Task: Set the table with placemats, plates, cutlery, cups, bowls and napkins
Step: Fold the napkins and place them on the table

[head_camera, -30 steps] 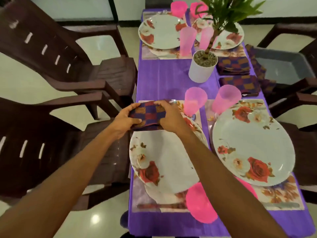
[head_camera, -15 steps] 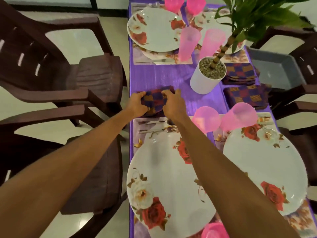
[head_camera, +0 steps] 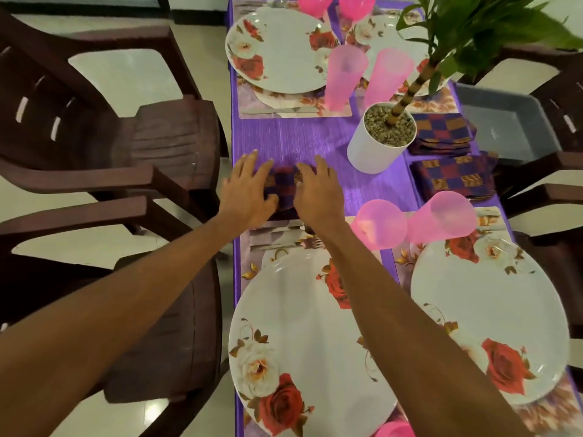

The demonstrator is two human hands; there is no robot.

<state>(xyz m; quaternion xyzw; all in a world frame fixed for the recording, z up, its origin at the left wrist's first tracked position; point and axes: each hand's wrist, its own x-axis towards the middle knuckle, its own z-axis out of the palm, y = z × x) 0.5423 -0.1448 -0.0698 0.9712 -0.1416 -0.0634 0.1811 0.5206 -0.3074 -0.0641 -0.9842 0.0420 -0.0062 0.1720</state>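
Left hand [head_camera: 244,190]: palm down, fingers straight and spread, laid over the left part of a folded checked napkin [head_camera: 284,184]. It grips nothing; the thumb lies along the napkin's near edge.

Right hand [head_camera: 315,190]: likewise palm down, fingers straight and fanned, covering the right part of the same napkin. No pinch and no curl is seen. Both hands appear to rest on the cloth; firm pressure cannot be confirmed.

Napkin: purple, red and orange checks, lying flat on the purple tablecloth [head_camera: 299,137] at the left side of the table. The checks run square to the table edges. Its side edges are hidden under the palms, so the long axis cannot be told.

Just nearer the person, a fork and knife [head_camera: 277,238] lie crosswise on a floral placemat [head_camera: 249,266], beside the far rim of the near left plate [head_camera: 299,310], white with roses. A second such plate [head_camera: 489,294] sits to its right. Two pink cups [head_camera: 378,225] stand between the plates' far rims.

Right of the hands stands a white plant pot [head_camera: 372,152]. Beyond it, two more checked napkins [head_camera: 454,178] lie at the right edge. Brown plastic chairs [head_camera: 157,146] flank the table.
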